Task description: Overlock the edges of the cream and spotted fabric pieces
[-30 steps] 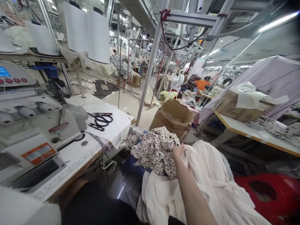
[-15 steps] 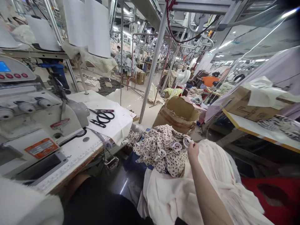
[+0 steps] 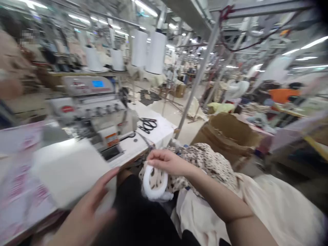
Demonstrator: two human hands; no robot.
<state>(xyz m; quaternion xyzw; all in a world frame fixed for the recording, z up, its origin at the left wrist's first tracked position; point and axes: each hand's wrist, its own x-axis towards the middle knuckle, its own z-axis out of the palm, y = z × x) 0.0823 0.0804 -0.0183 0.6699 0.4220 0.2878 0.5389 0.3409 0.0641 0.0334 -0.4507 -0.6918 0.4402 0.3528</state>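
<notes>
**White loop pinched above spotted cloth**

Right hand (image 3: 169,162) clenched on a white fabric loop (image 3: 146,186), just above a heap of spotted cloth (image 3: 207,164). Left hand (image 3: 82,215) open and empty, near a white cloth pad (image 3: 69,171). Likely risks: a loose pinch dropping the loop into the heap; trailing cloth catching black-handled scissors (image 3: 147,125) on the bench (image 3: 128,153) beyond the hands.

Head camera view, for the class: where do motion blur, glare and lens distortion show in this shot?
Head view: the left hand is smeared by motion blur, the right hand less so; the sewing machine also looks soft; the ceiling lights glare into bright streaks; the wide lens leans the steel upright and bends the scene toward the edges.
</notes>
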